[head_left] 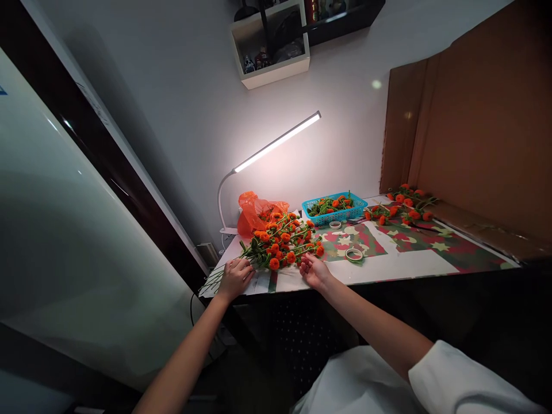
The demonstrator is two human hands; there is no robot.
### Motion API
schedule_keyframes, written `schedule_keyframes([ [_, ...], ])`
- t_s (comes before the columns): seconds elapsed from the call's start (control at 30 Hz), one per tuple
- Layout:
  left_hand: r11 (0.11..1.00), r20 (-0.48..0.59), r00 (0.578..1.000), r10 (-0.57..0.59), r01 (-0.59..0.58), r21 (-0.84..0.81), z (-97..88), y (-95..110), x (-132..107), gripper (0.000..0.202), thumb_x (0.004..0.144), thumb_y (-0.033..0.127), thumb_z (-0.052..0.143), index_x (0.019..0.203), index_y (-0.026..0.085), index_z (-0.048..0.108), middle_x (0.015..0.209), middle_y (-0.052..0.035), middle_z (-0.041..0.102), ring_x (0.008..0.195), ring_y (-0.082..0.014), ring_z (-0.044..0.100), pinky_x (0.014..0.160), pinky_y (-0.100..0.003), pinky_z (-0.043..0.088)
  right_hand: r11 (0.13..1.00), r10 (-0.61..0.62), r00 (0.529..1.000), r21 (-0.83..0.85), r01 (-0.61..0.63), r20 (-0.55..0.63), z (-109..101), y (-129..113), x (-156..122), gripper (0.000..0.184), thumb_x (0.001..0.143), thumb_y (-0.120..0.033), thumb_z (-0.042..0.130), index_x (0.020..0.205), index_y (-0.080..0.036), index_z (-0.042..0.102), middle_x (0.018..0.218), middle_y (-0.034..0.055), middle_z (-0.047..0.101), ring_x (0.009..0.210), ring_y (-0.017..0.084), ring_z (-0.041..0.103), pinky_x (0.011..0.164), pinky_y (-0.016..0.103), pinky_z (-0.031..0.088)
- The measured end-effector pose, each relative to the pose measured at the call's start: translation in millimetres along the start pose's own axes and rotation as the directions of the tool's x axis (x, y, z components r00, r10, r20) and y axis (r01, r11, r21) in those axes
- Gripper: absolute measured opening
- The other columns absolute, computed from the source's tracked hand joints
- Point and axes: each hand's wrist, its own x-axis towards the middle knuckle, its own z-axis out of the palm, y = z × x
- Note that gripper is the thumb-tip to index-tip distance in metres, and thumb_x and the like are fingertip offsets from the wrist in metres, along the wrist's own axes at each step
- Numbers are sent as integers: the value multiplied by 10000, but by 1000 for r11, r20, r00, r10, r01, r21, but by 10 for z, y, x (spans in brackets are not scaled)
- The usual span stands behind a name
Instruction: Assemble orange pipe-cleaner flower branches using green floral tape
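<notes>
A large bunch of orange flowers (275, 264) with green stems and leaves lies on the left part of the table, heads toward the right. My left hand (236, 279) is over the stems at the table's front edge, its fingers curled round them and partly hidden. At the right side of the bunch, my right hand (314, 271) is beside the lowest flower heads, fingers loosely bent and slightly apart. Nothing shows clearly between those fingers. An orange plastic bag (248, 215) stands behind the bunch.
A blue basket (330, 218) holds more orange flowers and leaves. Two tape rolls, one nearer (354, 255) and one farther (335, 225), lie on the table. Loose flowers (414, 215) lie at the right, before a cardboard sheet (483, 115). A lit lamp (278, 142) arches above.
</notes>
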Motion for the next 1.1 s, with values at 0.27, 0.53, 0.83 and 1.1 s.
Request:
schedule_keyframes([
  [0.27, 988, -67, 987, -143, 138, -71, -121, -43, 61, 222, 854, 326, 485, 895, 220, 675, 921, -77, 652, 914, -229, 559, 826, -382, 363, 999, 35, 999, -14, -35, 2, -25, -35, -6, 160, 890, -166, 461, 737, -173, 507, 528, -38, 558, 389, 70, 485, 433, 183, 395],
  [0.53, 954, 30, 971, -236, 237, -182, -191, -347, 243, 243, 818, 380, 509, 698, 218, 644, 738, -28, 655, 730, -192, 574, 650, -287, 410, 1000, 17, 999, -19, -16, 51, -69, -37, -54, 171, 884, -165, 465, 719, -171, 510, 528, -35, 553, 401, 75, 484, 455, 191, 403],
  [0.83, 896, -43, 936, -350, 320, -307, -173, -311, 207, 319, 868, 378, 429, 748, 172, 642, 707, -30, 622, 621, -140, 539, 568, -236, 384, 1000, -3, 996, -13, 4, 90, -137, -70, -69, 144, 879, -178, 465, 756, -170, 541, 564, -25, 582, 417, 87, 505, 475, 209, 416],
  [1.1, 854, -135, 893, -429, 353, -381, -277, -252, 254, 315, 873, 397, 398, 780, 188, 615, 707, -28, 617, 647, -159, 555, 603, -253, 412, 1000, -24, 993, 0, 25, 119, -192, -91, -111, 157, 876, -182, 459, 752, -166, 554, 592, -16, 595, 432, 85, 504, 493, 214, 426],
])
